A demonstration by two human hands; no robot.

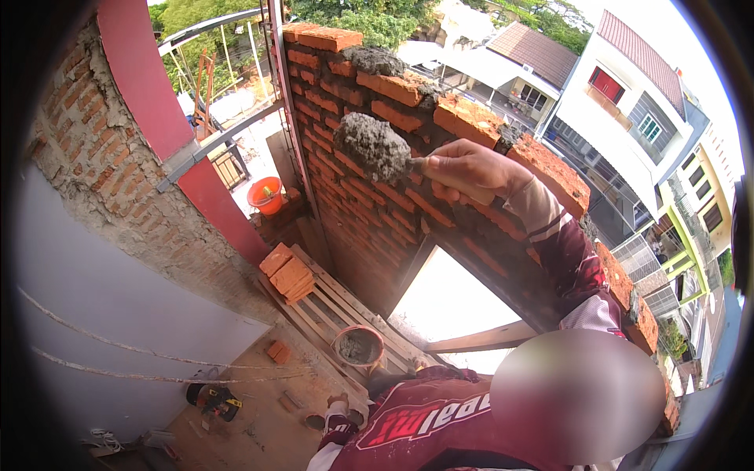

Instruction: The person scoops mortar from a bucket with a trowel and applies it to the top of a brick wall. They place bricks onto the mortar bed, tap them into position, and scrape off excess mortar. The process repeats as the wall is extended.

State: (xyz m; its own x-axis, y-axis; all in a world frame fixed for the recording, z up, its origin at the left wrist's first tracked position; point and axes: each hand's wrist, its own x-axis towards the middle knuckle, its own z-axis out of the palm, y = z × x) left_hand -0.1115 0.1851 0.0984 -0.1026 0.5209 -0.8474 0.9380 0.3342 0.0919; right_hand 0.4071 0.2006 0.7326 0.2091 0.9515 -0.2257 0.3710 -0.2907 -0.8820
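- The right hand [471,171] is raised over the brick wall [357,216], its fingers clamped on the handle end of a trowel [417,164].
- The trowel points left, away from the hand, and a thick lump of wet grey mortar [373,147] covers its blade; in this view it lies in front of the wall's inner face, just below the top edge.
- The left hand [338,406] seems to hang low beside the maroon shirt [428,412]; it is too small and unclear to tell whether its fingers are together or apart, or whether they touch anything.
- Along the wall's top edge run orange bricks, one of them the long brick [467,118] just above the right hand.
- Near the far end of that edge, a patch of grey mortar [373,60] lies beside the end bricks [323,36].
- Below, a platform of wooden planks [323,315] carries a stack of bricks [289,273] at its far end and a mortar bucket [380,337], with grey mix inside, toward its near end.
- An orange bucket [265,206] stands beyond the platform's far end.
- Loose bricks [278,351] lie on the floor [255,408], near the platform's left edge.
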